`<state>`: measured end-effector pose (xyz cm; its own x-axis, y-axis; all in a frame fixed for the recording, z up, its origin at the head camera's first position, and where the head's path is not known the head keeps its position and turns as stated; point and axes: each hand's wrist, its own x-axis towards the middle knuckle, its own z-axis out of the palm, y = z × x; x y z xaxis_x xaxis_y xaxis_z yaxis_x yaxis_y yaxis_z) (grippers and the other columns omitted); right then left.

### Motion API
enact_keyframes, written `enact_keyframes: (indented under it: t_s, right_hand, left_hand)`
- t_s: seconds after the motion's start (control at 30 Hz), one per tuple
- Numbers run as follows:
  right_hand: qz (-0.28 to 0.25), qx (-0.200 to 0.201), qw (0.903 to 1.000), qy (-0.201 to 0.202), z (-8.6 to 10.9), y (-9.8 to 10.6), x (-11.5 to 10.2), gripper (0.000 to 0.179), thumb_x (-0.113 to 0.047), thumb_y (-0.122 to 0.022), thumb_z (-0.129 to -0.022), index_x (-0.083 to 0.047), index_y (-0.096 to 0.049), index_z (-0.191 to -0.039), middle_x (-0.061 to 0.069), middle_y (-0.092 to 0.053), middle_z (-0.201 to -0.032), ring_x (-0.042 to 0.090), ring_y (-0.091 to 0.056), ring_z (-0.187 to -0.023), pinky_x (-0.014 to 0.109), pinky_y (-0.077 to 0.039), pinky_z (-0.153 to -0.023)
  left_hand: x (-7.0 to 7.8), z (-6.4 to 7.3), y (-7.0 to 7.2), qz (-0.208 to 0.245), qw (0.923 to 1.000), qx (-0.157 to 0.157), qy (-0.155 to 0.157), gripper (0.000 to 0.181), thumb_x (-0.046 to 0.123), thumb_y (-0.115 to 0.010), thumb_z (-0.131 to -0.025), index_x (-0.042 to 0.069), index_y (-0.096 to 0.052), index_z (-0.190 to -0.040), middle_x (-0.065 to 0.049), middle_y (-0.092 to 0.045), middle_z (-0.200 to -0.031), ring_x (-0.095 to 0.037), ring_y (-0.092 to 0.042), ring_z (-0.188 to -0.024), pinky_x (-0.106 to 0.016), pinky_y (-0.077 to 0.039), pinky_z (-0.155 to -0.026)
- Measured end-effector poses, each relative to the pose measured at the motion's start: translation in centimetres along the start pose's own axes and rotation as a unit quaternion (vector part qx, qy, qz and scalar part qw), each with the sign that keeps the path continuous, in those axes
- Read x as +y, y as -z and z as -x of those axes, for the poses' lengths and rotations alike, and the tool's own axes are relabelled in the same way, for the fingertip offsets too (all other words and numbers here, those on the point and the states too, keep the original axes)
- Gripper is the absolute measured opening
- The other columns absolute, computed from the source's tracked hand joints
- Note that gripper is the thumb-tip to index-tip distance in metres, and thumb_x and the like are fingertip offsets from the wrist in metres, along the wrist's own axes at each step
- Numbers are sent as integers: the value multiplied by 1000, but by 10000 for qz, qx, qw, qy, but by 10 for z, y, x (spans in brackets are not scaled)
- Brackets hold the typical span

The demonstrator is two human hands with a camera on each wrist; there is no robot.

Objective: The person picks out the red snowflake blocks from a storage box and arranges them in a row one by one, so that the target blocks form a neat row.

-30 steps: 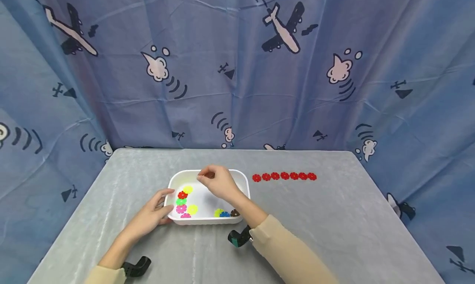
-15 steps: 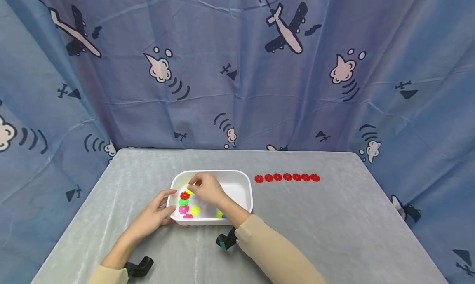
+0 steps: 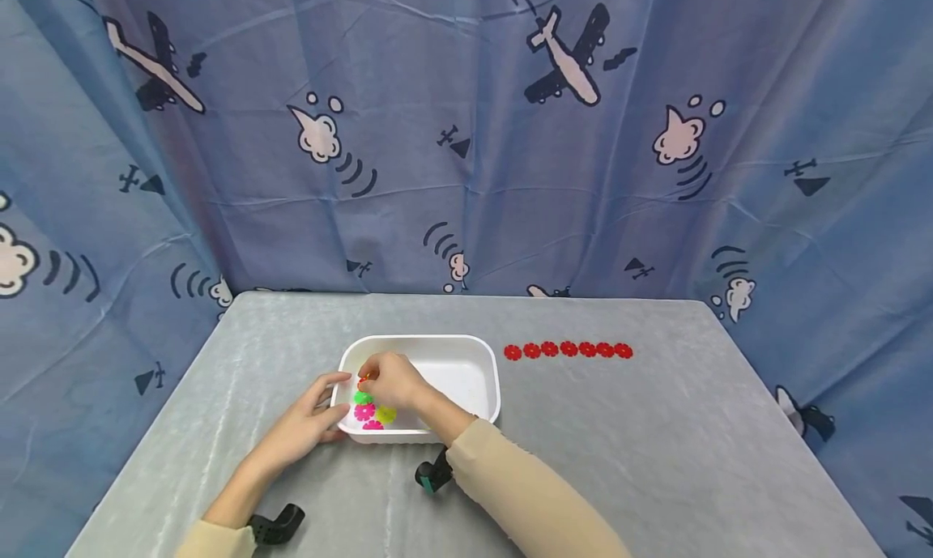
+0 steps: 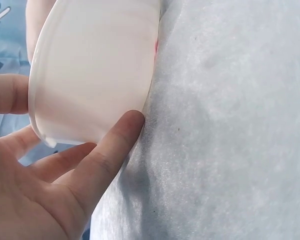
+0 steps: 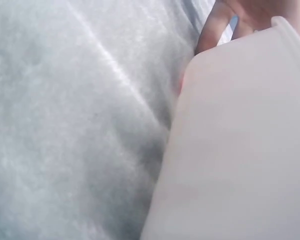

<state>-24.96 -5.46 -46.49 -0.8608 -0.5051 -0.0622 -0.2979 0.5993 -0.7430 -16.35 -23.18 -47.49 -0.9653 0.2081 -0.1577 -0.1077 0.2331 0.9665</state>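
Observation:
A white plastic tray [image 3: 459, 380] stands on the table in the head view. My left hand [image 3: 306, 424] rests against its left end, fingers spread; the left wrist view shows nearly straight fingers touching the outer wall and rim. Inside the tray, my right hand [image 3: 394, 380] reaches to the left side, thumb and fingertips pinching at a red flower-shaped disc [image 3: 361, 385], mostly covered by the fingers. Close to it lie a green disc [image 3: 363, 398], a pink disc [image 3: 364, 412], another pink one at the wall and a yellow disc [image 3: 386, 415]. In the right wrist view the tray wall hides the fingertips.
Right of the tray, several red flower discs [image 3: 568, 348] lie in a straight row on the grey table cover [image 3: 619, 445]. A blue curtain [image 3: 408, 137] with airplane prints hangs behind the table. Black wrist cameras sit at both cuffs.
My right hand has moved left and down inside the tray, from over its far middle to the red disc at the left. The left hand stays on the tray's end.

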Motion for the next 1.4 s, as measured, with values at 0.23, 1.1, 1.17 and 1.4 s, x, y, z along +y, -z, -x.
enact_keyframes:
  t_s: [0.23,1.1,1.17,1.4]
  right_hand:
    - [323,32,9991,-265,0,1,5,21,-9,-71,-93,-1,-74,-111,3,-67,-94,14,-58,-83,25,-51,-78]
    - [831,-194,9949,-532,0,-6,9,17,-19,-82,-87,-11,-71,-98,-4,-58,-79,11,-51,-67,21,-41,-53]
    - [778,-231,9954,-507,0,-6,8,19,-19,-82,-86,-12,-70,-98,-3,-58,-77,10,-51,-65,21,-41,-52]
    - [758,-229,9963,-336,-1,-3,9,19,-18,-84,-84,-10,-69,-93,-4,-58,-72,8,-51,-63,19,-42,-54]
  left_hand:
    - [-1,-1,-2,45,10000,-19,-66,53,9,-57,-104,5,-35,-151,-32,-33,-154,-38,-58,-123,-41,-60,-86]
    - [-3,-1,-2,-19,10000,-24,-20,54,10,-55,-104,5,-33,-153,-32,-36,-152,-39,-58,-124,-41,-61,-85]
    - [-3,-1,-1,17,10000,-14,-39,54,10,-55,-104,5,-32,-153,-32,-37,-151,-39,-58,-123,-41,-61,-85]
    - [-2,-1,0,23,10000,-39,-59,54,10,-55,-104,4,-32,-153,-33,-37,-151,-39,-58,-123,-42,-60,-86]
